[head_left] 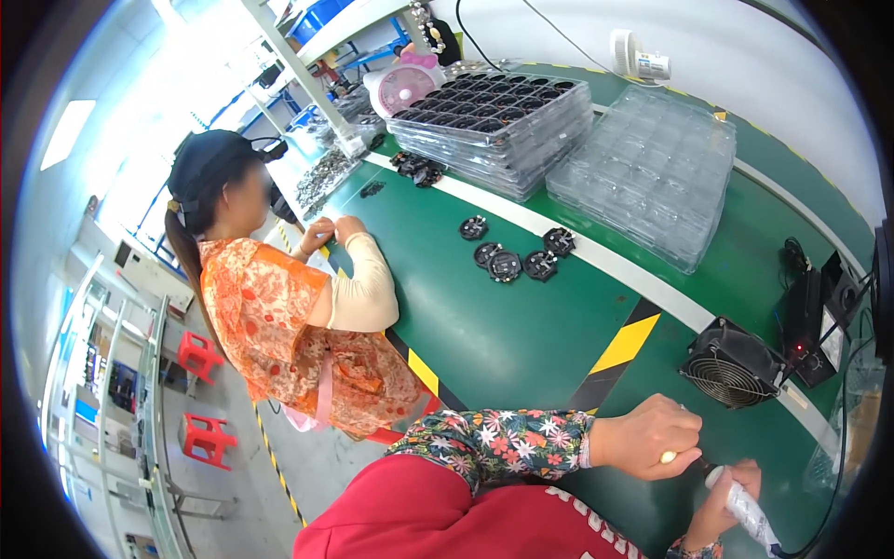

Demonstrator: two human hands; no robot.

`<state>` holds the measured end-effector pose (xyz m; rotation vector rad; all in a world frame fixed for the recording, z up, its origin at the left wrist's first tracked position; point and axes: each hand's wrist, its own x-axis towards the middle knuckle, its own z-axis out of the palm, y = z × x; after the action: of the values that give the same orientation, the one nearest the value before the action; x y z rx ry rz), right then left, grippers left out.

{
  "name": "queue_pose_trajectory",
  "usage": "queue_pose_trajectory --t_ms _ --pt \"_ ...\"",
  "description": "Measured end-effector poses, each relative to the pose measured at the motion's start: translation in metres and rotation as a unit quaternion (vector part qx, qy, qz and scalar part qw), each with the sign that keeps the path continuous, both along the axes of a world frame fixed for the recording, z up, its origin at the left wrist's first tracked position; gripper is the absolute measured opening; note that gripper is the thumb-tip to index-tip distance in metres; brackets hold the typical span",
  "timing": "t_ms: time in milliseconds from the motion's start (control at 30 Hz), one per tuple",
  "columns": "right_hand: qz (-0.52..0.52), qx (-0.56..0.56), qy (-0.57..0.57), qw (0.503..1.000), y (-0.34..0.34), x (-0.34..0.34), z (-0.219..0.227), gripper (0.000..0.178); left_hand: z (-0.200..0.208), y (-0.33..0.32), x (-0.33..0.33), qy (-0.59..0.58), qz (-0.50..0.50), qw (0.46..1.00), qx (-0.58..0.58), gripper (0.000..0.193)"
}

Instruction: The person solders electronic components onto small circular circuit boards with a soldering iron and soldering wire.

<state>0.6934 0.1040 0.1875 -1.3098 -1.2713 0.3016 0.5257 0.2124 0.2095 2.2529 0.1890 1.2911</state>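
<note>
At the lower right, my right hand is wrapped round a white corded hand tool. A black cable leaves the tool's lower end, and its dark upper end points at my left hand. My left hand is curled closed, with a yellowish ring on one finger. What its fingers hold, if anything, is hidden. Beyond my hands, several round black parts lie loose on the green table.
A small black fan stands just past my hands, beside a black box with a red light. Clear plastic trays and a stack filled with black parts stand behind. A co-worker works at the left edge.
</note>
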Motion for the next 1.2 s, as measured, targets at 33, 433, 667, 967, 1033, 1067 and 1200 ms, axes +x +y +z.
queue_pose_trajectory --t_ms 33,433,667,967,1033,1067,1200 --pt "-0.004 -0.001 -0.001 1.000 -0.0011 0.0012 0.0006 0.009 0.0009 0.0005 0.0023 -0.003 -0.006 1.000 -0.001 0.026" --pt "0.027 -0.002 0.008 1.000 -0.0036 -0.0027 0.0055 0.009 0.0009 0.0003 0.0021 -0.005 0.003 1.000 0.004 0.026" --pt "0.023 -0.006 0.006 1.000 -0.0033 -0.0048 0.0100 0.007 -0.0002 0.0017 0.0041 -0.010 -0.005 1.000 0.002 0.027" --pt "0.024 -0.003 0.006 1.000 -0.0020 -0.0045 0.0076 0.007 0.0015 0.0018 0.0024 -0.009 -0.002 1.000 -0.001 0.025" --pt "0.024 0.001 0.006 1.000 -0.0012 -0.0045 0.0066 0.007 0.0016 0.0028 0.0024 -0.013 -0.003 1.000 0.002 0.025" --pt "0.021 0.001 0.006 1.000 -0.0008 -0.0046 0.0062 0.008 0.0015 0.0034 0.0022 -0.013 -0.003 1.000 0.001 0.025" --pt "0.011 -0.002 0.028 1.000 0.0003 -0.0054 0.0077 0.009 0.0058 0.0031 0.0002 -0.008 0.003 1.000 0.006 0.025"
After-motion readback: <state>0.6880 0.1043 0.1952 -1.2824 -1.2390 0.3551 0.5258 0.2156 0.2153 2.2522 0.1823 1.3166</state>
